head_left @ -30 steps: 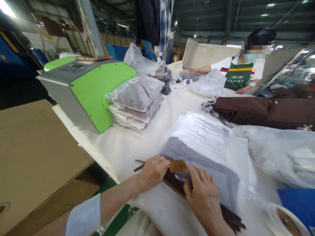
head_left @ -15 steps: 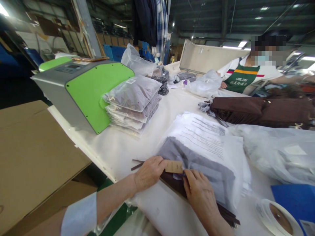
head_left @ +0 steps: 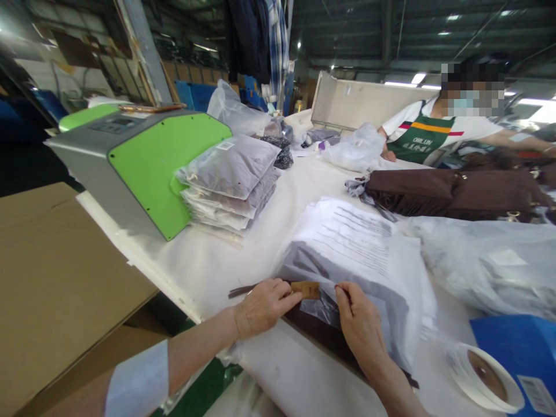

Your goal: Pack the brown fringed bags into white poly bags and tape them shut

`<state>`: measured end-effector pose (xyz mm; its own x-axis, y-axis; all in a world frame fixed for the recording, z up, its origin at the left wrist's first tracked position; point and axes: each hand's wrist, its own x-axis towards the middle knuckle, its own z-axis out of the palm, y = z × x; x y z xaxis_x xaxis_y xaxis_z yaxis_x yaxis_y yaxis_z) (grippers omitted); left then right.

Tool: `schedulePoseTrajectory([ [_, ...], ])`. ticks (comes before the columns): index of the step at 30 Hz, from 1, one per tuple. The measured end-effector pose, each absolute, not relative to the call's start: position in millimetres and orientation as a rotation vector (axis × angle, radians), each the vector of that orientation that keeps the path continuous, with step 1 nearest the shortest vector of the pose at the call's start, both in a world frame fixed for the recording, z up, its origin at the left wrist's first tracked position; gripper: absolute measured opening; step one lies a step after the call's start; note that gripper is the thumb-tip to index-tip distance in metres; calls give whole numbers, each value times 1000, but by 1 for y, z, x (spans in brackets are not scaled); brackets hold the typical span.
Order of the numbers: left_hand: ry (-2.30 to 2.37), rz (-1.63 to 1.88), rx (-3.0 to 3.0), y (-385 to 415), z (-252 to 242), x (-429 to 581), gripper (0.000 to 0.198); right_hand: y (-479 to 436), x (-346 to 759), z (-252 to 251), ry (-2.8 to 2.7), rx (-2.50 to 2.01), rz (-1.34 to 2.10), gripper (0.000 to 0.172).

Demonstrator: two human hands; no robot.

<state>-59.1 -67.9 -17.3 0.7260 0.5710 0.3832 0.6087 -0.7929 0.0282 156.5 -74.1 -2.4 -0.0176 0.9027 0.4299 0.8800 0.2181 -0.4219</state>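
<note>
My left hand (head_left: 264,307) is closed, its thumb and forefinger pinching the end of a tan hang tag (head_left: 309,289). Below the tag lies a dark brown fringed fabric item (head_left: 315,330), with thin strips sticking out past my left hand. My right hand (head_left: 361,324) is also closed, thumb against forefinger on the edge of a clear plastic bag (head_left: 326,310). Just beyond both hands, a stack of printed, frosted bags (head_left: 347,260) with grey-looking contents lies on the table; the brown item rests along its near edge.
A green and grey machine (head_left: 169,168) stands at left beside a pile of packed bags (head_left: 230,168). Brown fringed goods (head_left: 434,191) lie at right, near a co-worker (head_left: 423,139). A tape roll (head_left: 486,379) and blue box (head_left: 512,347) sit front right; a cardboard box (head_left: 65,278) stands left.
My right hand has moved slightly away from the tag, up and to the right, pulling at the plastic edge. The tag has tilted, and more clear plastic shows between my hands.
</note>
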Motion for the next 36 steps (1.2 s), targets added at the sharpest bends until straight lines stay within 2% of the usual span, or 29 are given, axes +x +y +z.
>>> schedulePoseTrajectory([
  [4,-1065,-409,-2866,-66,-8,-52,41,-83,151,2,-1931,-1431,-77,24],
  [7,-1183,-387,-2894,-66,-2,-49,44,-91,152,-2,-2153,-1232,-142,16],
  [10,-1206,-441,-2918,-74,0,-52,44,-98,156,-14,-2372,-1149,-215,17],
  [13,-1251,-650,-2808,-89,-1,-68,35,-104,160,-25,-2422,-1128,-367,21],
  [17,-1814,-796,-2423,-110,-5,-101,22,-108,156,-30,-2378,-1117,-480,25],
  [21,-2277,-629,-2294,-131,-8,-117,39,-114,144,-29,-2344,-1165,-343,18],
  [23,-2381,-513,-2290,-144,-8,-111,46,-117,139,-31,-2323,-1165,-251,20],
  [27,-2478,-319,-2281,-158,-4,-91,37,-119,135,-36,-2269,-1150,-144,25],
  [30,-2632,-313,-2287,-154,0,-77,32,-118,136,-35,-2229,-1179,-8,24],
  [33,-2929,-735,-2276,-149,0,-56,32,-115,140,-27,-2224,-1272,218,18],
  [36,-3014,-1679,-2205,-150,-4,-27,44,-113,147,-18,-2300,-1283,313,20],
])
